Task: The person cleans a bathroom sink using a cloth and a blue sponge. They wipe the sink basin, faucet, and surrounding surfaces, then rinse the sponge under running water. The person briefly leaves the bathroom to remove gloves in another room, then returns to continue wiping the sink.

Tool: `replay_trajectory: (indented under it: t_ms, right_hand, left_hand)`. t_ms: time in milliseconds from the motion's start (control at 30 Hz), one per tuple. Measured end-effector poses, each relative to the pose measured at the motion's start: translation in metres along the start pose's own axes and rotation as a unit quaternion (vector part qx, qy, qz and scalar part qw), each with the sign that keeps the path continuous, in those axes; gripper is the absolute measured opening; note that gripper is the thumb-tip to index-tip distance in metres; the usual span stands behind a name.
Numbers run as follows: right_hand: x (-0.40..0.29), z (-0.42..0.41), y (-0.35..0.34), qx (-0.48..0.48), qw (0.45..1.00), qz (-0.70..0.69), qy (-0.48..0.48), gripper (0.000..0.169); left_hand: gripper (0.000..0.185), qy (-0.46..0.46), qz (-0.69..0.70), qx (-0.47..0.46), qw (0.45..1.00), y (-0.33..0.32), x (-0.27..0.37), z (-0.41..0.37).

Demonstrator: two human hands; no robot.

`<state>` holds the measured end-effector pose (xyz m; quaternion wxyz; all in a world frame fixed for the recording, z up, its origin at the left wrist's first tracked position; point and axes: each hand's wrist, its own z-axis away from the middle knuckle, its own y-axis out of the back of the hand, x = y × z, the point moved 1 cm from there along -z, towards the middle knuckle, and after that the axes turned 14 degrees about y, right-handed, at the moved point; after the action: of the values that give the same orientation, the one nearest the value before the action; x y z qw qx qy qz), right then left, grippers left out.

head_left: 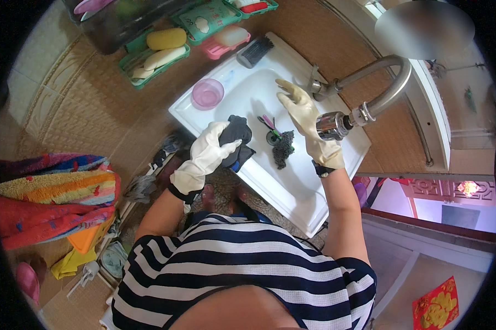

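A pale rubber glove covers each of my hands. Bunched dark grey cloth (240,131) is gripped in my left hand (208,146) over the sink's near left edge. My right hand (301,108) holds nothing; its fingers are spread above the basin, beside and partly behind the chrome faucet head (332,126). Below, in the white sink (248,93), lies a dark scouring pad (284,150). A thin tool with pink and green parts (270,123) rests against it near the drain; its exact kind is unclear.
A pink cup (207,94) and a dark-bristled brush (255,51) sit on the sink's back rim. Soap trays (154,62) hang on the wall above. The curved metal faucet (390,78) arches in from the right. Colourful towels (58,198) hang at left.
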<state>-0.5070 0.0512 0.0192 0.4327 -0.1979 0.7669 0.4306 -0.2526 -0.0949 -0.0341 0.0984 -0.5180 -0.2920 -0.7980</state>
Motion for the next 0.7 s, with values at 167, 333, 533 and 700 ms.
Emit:
replay_trajectory:
  t_ms: [167,333,533,700]
  right_hand:
    - [0.008,-0.046,-0.048,0.064,0.975,0.207,0.055,0.072]
    - [0.012,-0.108,-0.095,0.148,0.949,0.27,0.073,0.087]
    - [0.037,-0.148,-0.12,0.124,0.928,0.352,-0.011,0.067]
    - [0.064,-0.148,-0.107,0.163,0.927,0.337,0.028,0.045]
  left_hand:
    - [0.036,-0.112,-0.051,-0.014,0.992,0.004,-0.023,-0.02]
    - [0.031,-0.165,-0.109,-0.001,0.98,0.007,-0.002,-0.02]
    - [0.036,-0.162,-0.159,0.011,0.974,0.008,0.001,-0.018]
    - [0.034,-0.158,-0.143,-0.015,0.977,0.01,0.006,-0.02]
